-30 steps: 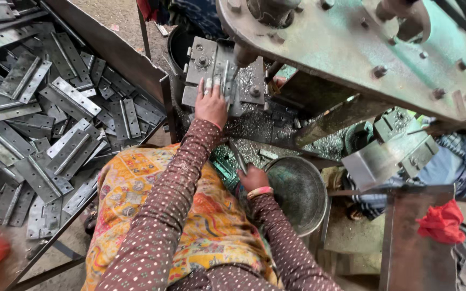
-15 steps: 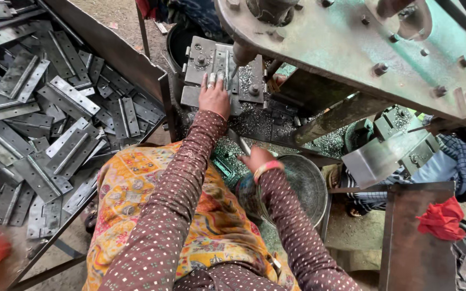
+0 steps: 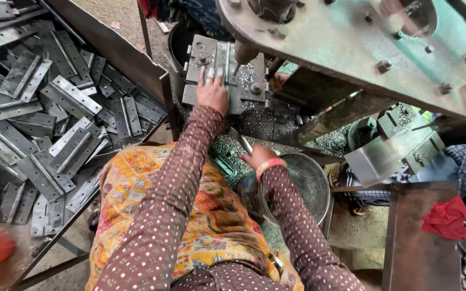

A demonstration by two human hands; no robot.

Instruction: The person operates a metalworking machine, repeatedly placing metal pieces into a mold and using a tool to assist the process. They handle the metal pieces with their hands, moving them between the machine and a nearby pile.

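- While our left hand (image 3: 212,92) presses flat and open on the hinge (image 3: 224,63) in the die (image 3: 206,54), it looks stiff, heavy, sharp-edged.
- Right hand (image 3: 257,156), nearer us by the bowl (image 3: 311,178): can't tell its grip.
- We'd pinch the long edges.

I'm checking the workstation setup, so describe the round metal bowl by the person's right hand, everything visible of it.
The metal bowl is a round, shallow basin of dull grey metal with a thin rolled rim, its inside scuffed and dusted with fine metal shavings. It sits upright, low beside the person's lap, under the press table. The right hand is at its upper-left rim, and the dotted sleeve crosses its left edge, hiding that part. Whether the hand touches the bowl cannot be told.
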